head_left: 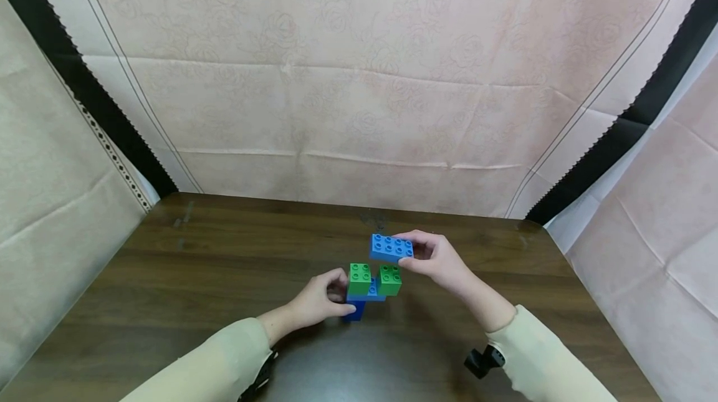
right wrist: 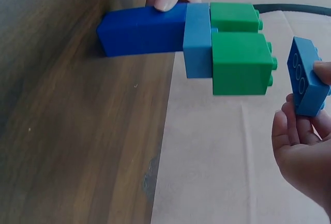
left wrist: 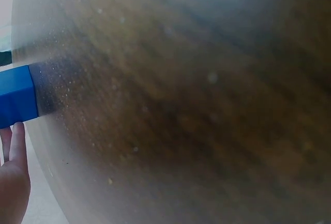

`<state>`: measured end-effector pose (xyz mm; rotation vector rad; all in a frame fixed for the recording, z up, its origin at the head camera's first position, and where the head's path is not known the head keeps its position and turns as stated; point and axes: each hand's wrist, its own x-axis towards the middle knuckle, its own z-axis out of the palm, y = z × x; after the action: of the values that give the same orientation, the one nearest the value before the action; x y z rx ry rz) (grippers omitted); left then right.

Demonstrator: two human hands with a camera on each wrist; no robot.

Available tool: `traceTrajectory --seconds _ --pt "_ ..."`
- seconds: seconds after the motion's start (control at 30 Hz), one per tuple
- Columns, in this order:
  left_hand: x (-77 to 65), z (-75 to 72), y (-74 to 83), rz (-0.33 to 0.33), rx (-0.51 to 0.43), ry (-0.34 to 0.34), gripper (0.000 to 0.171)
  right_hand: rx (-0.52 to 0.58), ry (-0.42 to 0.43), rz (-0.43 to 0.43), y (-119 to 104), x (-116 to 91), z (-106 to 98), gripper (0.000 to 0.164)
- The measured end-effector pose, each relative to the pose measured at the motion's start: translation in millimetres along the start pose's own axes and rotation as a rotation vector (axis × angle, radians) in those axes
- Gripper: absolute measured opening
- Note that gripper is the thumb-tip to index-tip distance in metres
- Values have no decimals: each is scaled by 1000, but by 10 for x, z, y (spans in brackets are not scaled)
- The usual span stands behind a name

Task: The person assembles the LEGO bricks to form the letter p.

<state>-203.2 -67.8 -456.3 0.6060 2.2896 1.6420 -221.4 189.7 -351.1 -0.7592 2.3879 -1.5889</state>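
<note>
A stack of toy building bricks stands on the table: a tall dark blue base (right wrist: 145, 30), a light blue brick (right wrist: 198, 43) across its top, and two green bricks (head_left: 359, 278) side by side with a gap between them. My left hand (head_left: 321, 296) grips the stack from the left, its thumb on the dark blue base, which also shows in the left wrist view. Above and just beyond the green bricks, my right hand (head_left: 434, 258) pinches a loose blue brick (head_left: 391, 247) by its right end. Its studs face up in the head view, and the right wrist view shows its hollow underside, apart from the stack.
The dark wooden table (head_left: 224, 252) extends around both hands, with its back edge beyond the right hand. Pale patterned cloth (head_left: 336, 109) hangs behind it and at both sides. A black wrist camera (head_left: 483, 361) sits at the right sleeve.
</note>
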Motion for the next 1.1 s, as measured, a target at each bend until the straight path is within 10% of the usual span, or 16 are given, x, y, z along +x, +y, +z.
traceTrajectory --seconds 0.27,0.63,1.1 --pt "-121 -37 330 -3 6 -8 27 -13 -43 -44 -23 17 108 37" --pt "5 3 -2 -2 2 -11 29 -41 -88 -72 66 54 244 35" --pt "1 -25 -10 12 4 -23 31 -74 -121 -56 58 57 258 36"
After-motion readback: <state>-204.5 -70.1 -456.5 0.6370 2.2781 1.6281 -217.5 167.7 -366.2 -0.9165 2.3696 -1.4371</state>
